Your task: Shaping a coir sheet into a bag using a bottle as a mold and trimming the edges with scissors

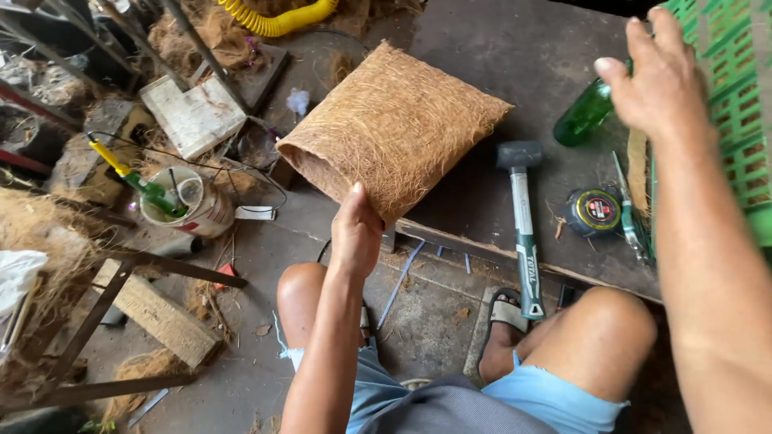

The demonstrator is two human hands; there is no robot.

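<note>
The coir fibre pot hangs past the near edge of the dark surface, our left hand clamped on its lower corner, while our right hand hovers fingers-apart over the green bottle beside the mallet.

A single head-worn camera looks steeply down and forward from close above the seated person's knees, facing the dark work board toward one o'clock and the littered floor toward nine o'clock.
</note>
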